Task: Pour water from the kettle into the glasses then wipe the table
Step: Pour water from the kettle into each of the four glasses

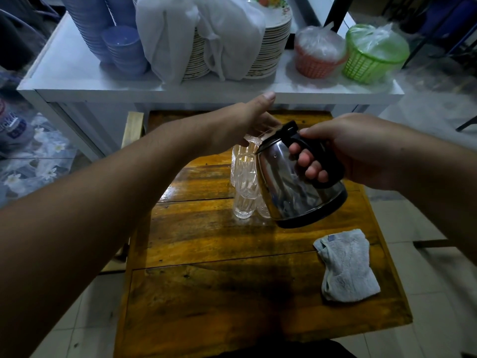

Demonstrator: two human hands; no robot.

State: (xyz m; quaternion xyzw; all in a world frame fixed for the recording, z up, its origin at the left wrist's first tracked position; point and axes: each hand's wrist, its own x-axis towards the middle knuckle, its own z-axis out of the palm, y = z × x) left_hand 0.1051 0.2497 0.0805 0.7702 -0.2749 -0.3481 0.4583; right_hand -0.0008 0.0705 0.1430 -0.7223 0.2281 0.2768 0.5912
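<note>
Fingers (pixel 311 166) of your right hand (pixel 361 151) wrapped tight round black handle of tilted steel kettle (pixel 291 187), spout over clear ribbed glasses (pixel 244 187). Your left hand (pixel 240 125) loosely cupped on rear glass. Folded grey cloth (pixel 347 267) lies near, on wooden table (pixel 206 241).

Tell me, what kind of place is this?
Probably a small eatery's serving area. A white counter holds tall stacks of plates and blue bowls, far more than a home needs, behind a wooden table.

No legible text showing; blurred lettering on the bottle label (pixel 11 122) at left edge is reading unclear.
</note>
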